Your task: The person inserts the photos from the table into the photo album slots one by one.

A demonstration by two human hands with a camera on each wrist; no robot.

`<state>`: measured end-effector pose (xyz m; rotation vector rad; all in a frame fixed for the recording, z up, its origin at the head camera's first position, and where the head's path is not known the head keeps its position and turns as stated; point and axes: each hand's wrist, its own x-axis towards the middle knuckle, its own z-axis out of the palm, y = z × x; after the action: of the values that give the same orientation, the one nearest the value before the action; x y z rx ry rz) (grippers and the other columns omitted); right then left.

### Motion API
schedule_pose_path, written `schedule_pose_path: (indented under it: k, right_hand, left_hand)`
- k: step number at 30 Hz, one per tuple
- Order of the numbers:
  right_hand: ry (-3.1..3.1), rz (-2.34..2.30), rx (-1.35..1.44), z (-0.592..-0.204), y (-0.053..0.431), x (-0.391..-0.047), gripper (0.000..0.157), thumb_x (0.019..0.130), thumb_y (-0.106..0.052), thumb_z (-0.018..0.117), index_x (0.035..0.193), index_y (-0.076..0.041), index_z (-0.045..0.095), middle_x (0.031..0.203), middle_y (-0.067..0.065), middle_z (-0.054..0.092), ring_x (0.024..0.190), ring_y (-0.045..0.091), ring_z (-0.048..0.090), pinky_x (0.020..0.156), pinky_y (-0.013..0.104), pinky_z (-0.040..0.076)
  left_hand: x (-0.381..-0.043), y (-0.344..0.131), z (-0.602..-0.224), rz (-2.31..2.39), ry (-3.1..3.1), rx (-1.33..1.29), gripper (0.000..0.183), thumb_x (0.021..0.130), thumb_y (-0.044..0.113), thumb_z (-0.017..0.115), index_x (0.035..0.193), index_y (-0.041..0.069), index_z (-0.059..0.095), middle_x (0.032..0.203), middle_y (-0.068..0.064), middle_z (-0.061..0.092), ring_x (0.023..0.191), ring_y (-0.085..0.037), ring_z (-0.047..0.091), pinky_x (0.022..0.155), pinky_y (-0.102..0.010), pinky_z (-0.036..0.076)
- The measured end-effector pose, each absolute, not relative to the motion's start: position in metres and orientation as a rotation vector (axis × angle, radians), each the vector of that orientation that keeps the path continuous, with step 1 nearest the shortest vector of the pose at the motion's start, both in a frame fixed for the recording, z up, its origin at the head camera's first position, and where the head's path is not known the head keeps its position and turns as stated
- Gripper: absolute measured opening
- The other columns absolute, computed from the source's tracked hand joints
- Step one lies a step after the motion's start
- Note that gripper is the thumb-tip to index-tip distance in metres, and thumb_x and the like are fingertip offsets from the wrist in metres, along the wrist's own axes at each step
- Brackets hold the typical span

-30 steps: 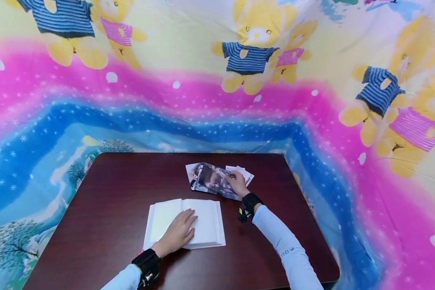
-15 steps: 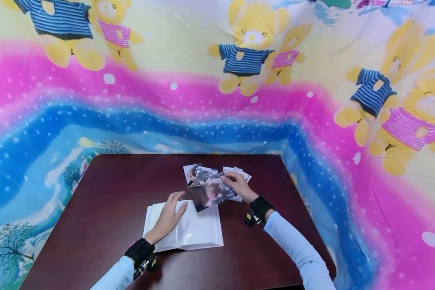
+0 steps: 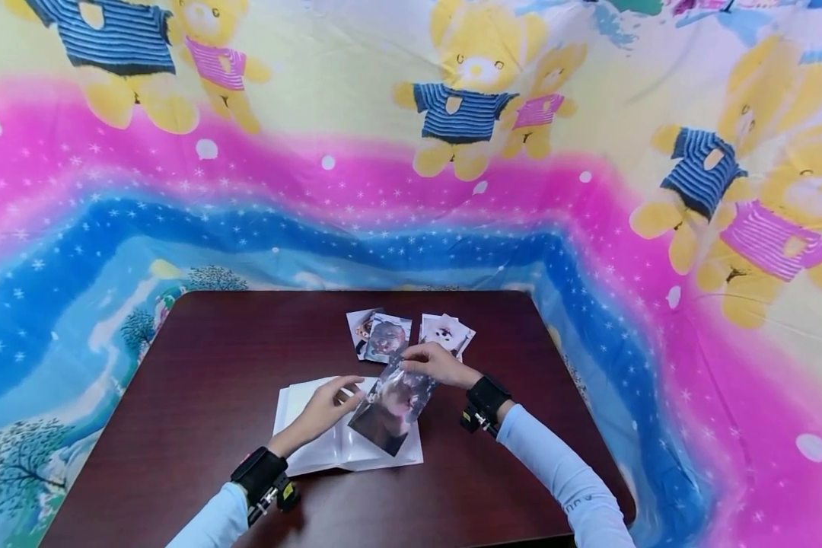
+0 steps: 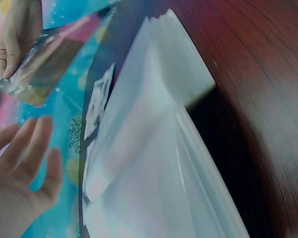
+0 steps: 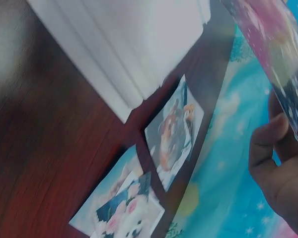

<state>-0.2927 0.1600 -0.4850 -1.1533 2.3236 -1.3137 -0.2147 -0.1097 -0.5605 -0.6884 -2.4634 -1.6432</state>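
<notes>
In the head view my right hand (image 3: 441, 364) pinches the upper end of a glossy dark photo (image 3: 392, 407) between thumb and fingers. The photo hangs tilted over the right page of an open white photo album (image 3: 308, 445). My left hand (image 3: 325, 407) is above the left page, fingers loosely bent near the photo's left edge. From the left wrist, the left hand (image 4: 22, 173) shows spread fingers with nothing in them, apart from the photo (image 4: 52, 62). The album's pages (image 4: 139, 148) look like clear plastic sleeves. The right wrist view catches the right thumb at the photo's edge (image 5: 275, 44).
Behind the album lie two small groups of photos, one on the left (image 3: 387, 339) and one on the right (image 3: 448, 333). All rest on a dark reddish-brown table (image 3: 246, 335). A cloth printed with bears (image 3: 356, 190) hangs around its far and side edges.
My right hand has lifted the photo from the pile and brought it forward over the album, its lower end swinging down. The left hand has risen off the pages.
</notes>
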Motion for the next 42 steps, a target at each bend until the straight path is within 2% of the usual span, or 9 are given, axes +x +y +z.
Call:
schedule_pose_path:
  k: [6,14,20,23,26,29,33,36,42]
  right_hand:
    - [2.303,-1.236,-1.158,-0.501,0.152,-0.299,0.018,0.098,-0.009,0.061,0.111,0.0,0.071,0.094,0.003,0.068,0.076,0.005,0.053,0.071,0.024,0.047]
    - [2.293,-1.38,-0.983,-0.512,0.153,-0.302,0.024,0.097,-0.009,0.064,0.119,-0.002,0.065,0.1,0.004,0.067,0.085,0.011,0.06,0.07,0.027,0.05]
    - [2.117,-1.628,-0.678,-0.52,0.152,-0.301,0.033,0.096,-0.007,0.064,0.128,0.003,0.059,0.103,0.001,0.068,0.085,0.016,0.064,0.073,0.039,0.054]
    - [2.059,-1.65,-0.63,-0.527,0.148,-0.299,0.03,0.096,-0.009,0.065,0.123,0.004,0.061,0.1,0.001,0.07,0.087,0.015,0.065,0.077,0.038,0.054]
    - [2.073,-1.654,-0.634,-0.535,0.143,-0.298,0.023,0.096,-0.01,0.066,0.113,0.005,0.065,0.093,0.0,0.07,0.083,0.013,0.063,0.074,0.031,0.052]
    - [2.112,-1.665,-0.622,-0.538,0.139,-0.3,0.016,0.096,-0.008,0.065,0.103,0.007,0.064,0.086,0.001,0.068,0.079,0.016,0.061,0.072,0.032,0.052]
    - [2.21,-1.679,-0.56,-0.54,0.136,-0.307,0.015,0.097,-0.005,0.062,0.106,0.006,0.062,0.087,0.004,0.065,0.078,0.019,0.06,0.071,0.034,0.054]
    - [2.268,-1.723,-0.491,-0.542,0.134,-0.315,0.015,0.097,-0.002,0.061,0.109,0.007,0.061,0.089,0.006,0.065,0.074,0.016,0.06,0.07,0.039,0.056]
    - [2.235,-1.904,-0.334,-0.548,0.13,-0.328,0.003,0.097,0.003,0.057,0.1,0.004,0.056,0.084,0.011,0.063,0.067,0.016,0.058,0.073,0.05,0.056]
  left_hand:
    - [-0.214,-0.11,-0.558,-1.68,-2.539,-0.814,0.02,0.093,0.009,0.068,0.109,-0.002,0.069,0.089,-0.007,0.071,0.07,-0.009,0.064,0.063,-0.025,0.052]
    - [-0.213,-0.112,-0.555,-1.635,-2.516,-0.663,0.017,0.093,0.007,0.067,0.109,0.0,0.067,0.092,-0.009,0.07,0.073,-0.016,0.068,0.065,-0.028,0.054]
    - [-0.216,-0.11,-0.555,-1.642,-2.398,-0.485,0.018,0.091,0.005,0.069,0.109,0.0,0.067,0.091,-0.009,0.069,0.076,-0.021,0.068,0.068,-0.028,0.054]
    - [-0.218,-0.109,-0.555,-1.632,-2.344,-0.442,0.018,0.091,0.005,0.07,0.108,0.0,0.066,0.091,-0.008,0.069,0.075,-0.02,0.066,0.065,-0.028,0.052]
    - [-0.221,-0.108,-0.554,-1.605,-2.323,-0.433,0.018,0.092,0.005,0.069,0.109,0.001,0.065,0.091,-0.008,0.07,0.073,-0.017,0.065,0.063,-0.028,0.051]
    - [-0.224,-0.107,-0.554,-1.575,-2.325,-0.424,0.022,0.093,0.007,0.069,0.113,0.001,0.062,0.091,-0.007,0.069,0.074,-0.017,0.064,0.065,-0.029,0.052]
    - [-0.227,-0.106,-0.559,-1.526,-2.382,-0.358,0.028,0.093,0.008,0.069,0.118,0.0,0.058,0.086,-0.006,0.065,0.073,-0.019,0.062,0.065,-0.029,0.051]
    - [-0.225,-0.104,-0.566,-1.429,-2.467,-0.329,0.022,0.091,0.002,0.067,0.112,-0.001,0.061,0.083,-0.006,0.06,0.071,-0.021,0.059,0.064,-0.031,0.049]
    - [-0.222,-0.098,-0.584,-0.986,-2.576,-0.684,0.021,0.084,0.001,0.074,0.103,0.003,0.066,0.094,-0.01,0.062,0.09,-0.029,0.062,0.077,-0.045,0.049]
